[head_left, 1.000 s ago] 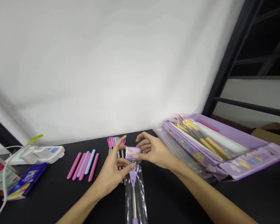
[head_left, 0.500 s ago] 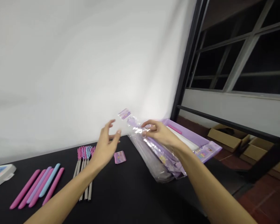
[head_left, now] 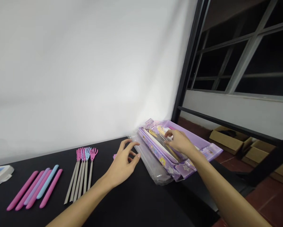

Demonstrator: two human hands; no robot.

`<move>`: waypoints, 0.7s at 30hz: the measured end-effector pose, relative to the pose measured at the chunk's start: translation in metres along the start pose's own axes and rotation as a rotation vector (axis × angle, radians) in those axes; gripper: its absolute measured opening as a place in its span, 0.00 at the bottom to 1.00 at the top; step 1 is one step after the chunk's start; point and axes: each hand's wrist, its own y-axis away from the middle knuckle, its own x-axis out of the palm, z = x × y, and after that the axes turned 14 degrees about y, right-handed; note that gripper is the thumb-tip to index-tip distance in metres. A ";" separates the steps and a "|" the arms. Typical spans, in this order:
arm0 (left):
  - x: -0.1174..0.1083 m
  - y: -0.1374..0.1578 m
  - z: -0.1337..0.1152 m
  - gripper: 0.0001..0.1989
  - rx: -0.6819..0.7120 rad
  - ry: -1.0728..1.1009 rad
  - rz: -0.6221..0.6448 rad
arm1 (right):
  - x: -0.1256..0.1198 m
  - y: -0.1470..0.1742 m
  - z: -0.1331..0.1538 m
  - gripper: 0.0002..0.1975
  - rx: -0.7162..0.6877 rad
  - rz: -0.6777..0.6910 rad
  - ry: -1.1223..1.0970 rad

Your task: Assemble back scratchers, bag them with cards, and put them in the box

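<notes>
My left hand (head_left: 126, 160) hovers over the black table with its fingers apart and holds nothing. Just right of it lies a stack of clear plastic bags (head_left: 150, 167). My right hand (head_left: 179, 143) is above a purple printed package (head_left: 153, 148) in clear plastic, its thumb and fingertips curled but apart at the package's surface. Whether they touch the plastic is hard to make out. The package rests partly on the bags and against a purple open box (head_left: 193, 135). A small pink card (head_left: 114, 156) is mostly hidden behind my left hand.
Several grey-handled back scratchers (head_left: 81, 176) with pink, purple and blue claws lie left of my left arm. Further left are several pink, purple and blue sticks (head_left: 37, 187) and a white device (head_left: 1, 175). A white wall sheet (head_left: 84, 78) stands behind; cardboard boxes (head_left: 228, 140) are on the floor.
The purple package has come down to the right onto the bags and box, and my right hand has moved right with its pinch loosened. My left hand has moved right.
</notes>
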 end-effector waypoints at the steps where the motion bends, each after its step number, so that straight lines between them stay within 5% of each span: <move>1: -0.003 0.001 0.000 0.16 -0.001 -0.006 -0.007 | -0.004 0.001 0.003 0.09 0.006 -0.025 0.041; 6: -0.037 0.011 -0.002 0.14 0.032 -0.065 -0.024 | -0.027 0.005 0.050 0.06 -0.120 -0.194 0.066; 9: -0.073 0.020 0.001 0.13 0.054 -0.197 -0.091 | -0.036 0.008 0.097 0.06 -0.291 -0.153 -0.112; 16: -0.157 0.059 0.016 0.14 -0.068 -0.472 -0.246 | -0.013 0.011 0.211 0.02 -0.624 0.337 -0.366; 21: -0.190 0.091 0.023 0.12 -0.177 -0.596 -0.262 | 0.030 0.024 0.263 0.09 -0.536 0.630 -0.328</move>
